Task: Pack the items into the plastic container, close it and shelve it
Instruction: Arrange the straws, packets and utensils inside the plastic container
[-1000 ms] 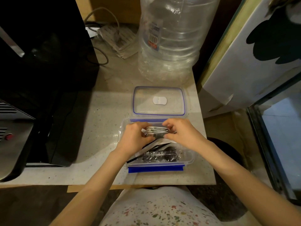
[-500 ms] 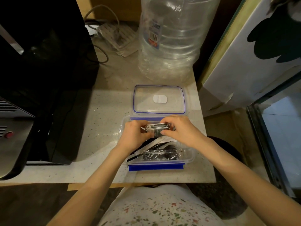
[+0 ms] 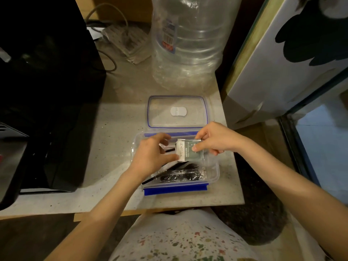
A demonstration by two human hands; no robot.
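Observation:
A clear plastic container with blue clips stands open on the counter near its front edge. Inside its near half lie wrapped black plastic utensils. Its clear lid, blue-rimmed with a white patch in the middle, lies flat just behind it. Over the container's far half, both hands hold a small stack of grey-green and white sachets, now lying face up. My left hand pinches the stack's left edge. My right hand pinches its right side, thumb on top.
A large clear water bottle stands behind the lid. A black appliance fills the left of the counter, with cables and a paper pack behind it. A white panel with a dark print rises on the right.
The sachet stack has turned from edge-up to face-up in the two hands. My right hand has moved a little back and right; my left hand has opened slightly along the stack's left edge.

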